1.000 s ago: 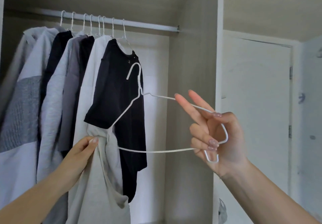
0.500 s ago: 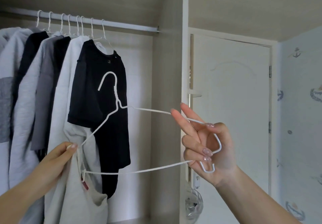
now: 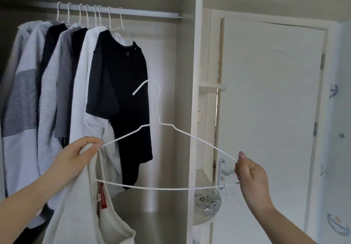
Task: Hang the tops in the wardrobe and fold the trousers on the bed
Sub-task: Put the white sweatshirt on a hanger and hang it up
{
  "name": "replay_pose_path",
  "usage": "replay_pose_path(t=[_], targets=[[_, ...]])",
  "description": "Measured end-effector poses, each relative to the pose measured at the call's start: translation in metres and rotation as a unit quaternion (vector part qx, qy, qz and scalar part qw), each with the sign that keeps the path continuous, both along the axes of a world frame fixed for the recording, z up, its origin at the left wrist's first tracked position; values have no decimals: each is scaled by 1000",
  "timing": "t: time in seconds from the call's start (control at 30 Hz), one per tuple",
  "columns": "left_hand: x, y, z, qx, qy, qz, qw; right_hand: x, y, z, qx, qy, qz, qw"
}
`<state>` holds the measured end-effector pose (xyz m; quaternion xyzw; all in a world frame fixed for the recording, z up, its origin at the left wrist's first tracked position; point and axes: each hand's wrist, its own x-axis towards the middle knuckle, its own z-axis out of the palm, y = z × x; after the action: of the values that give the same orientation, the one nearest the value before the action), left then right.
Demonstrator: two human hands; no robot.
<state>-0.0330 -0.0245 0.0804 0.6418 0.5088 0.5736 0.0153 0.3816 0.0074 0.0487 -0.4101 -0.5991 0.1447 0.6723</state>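
The white wire hanger [image 3: 161,148] is now held upright between both hands before the open wardrobe [image 3: 187,91]. The left hand [image 3: 79,156] now pinches its left end together with a white top [image 3: 81,205]; the right hand [image 3: 250,173] has closed round the right end, its fingers no longer spread. Eight hooks hang on the rail [image 3: 148,14]; nearest is a black T-shirt [image 3: 123,91].

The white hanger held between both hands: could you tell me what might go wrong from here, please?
1. Only the left end of the white hanger is inside the light grey top, which the left hand pinches; the top could slide off.
2. The right hand grips just the far corner, so the thin wire might twist.
3. The free hook could snag the black T-shirt behind.
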Motion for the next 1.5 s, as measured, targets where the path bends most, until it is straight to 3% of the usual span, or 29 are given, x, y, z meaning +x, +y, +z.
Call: replay_pose_path(t=[0.2,0.37,0.53,0.63,0.7,0.77,0.87,0.93,1.07,1.2,1.27,1.4,1.5], targets=[[32,-17,15,-21,147,-35,988,-3,-2,-4,17,-56,20,998],[57,-23,16,24,131,-48,990,-11,-5,-5,32,-55,53,997],[67,-30,28,30,175,-41,983,-2,-3,1,14,-30,38,999],[67,-34,29,27,192,-22,981,-8,-18,4,118,-76,-57,988],[67,-35,29,25,196,-16,980,-21,-34,1,266,-153,-63,950],[68,-36,30,31,190,-11,981,-46,-54,-7,326,-206,49,921],[75,-40,34,37,212,-7,976,-88,-76,-24,168,-339,210,902],[80,-44,36,43,237,-10,970,-112,-78,-44,38,-462,264,846],[78,-52,43,47,244,-8,969,-138,-66,-78,-99,-578,315,746],[67,-63,44,17,225,-3,974,-125,-41,-95,-157,-682,261,665],[54,-71,37,-16,204,-1,979,-107,-25,-93,-138,-690,224,675],[21,-94,10,-44,165,-1,985,-54,4,-68,-53,-651,186,734],[3,-108,-18,-77,164,12,983,-26,11,-41,35,-637,185,747]])
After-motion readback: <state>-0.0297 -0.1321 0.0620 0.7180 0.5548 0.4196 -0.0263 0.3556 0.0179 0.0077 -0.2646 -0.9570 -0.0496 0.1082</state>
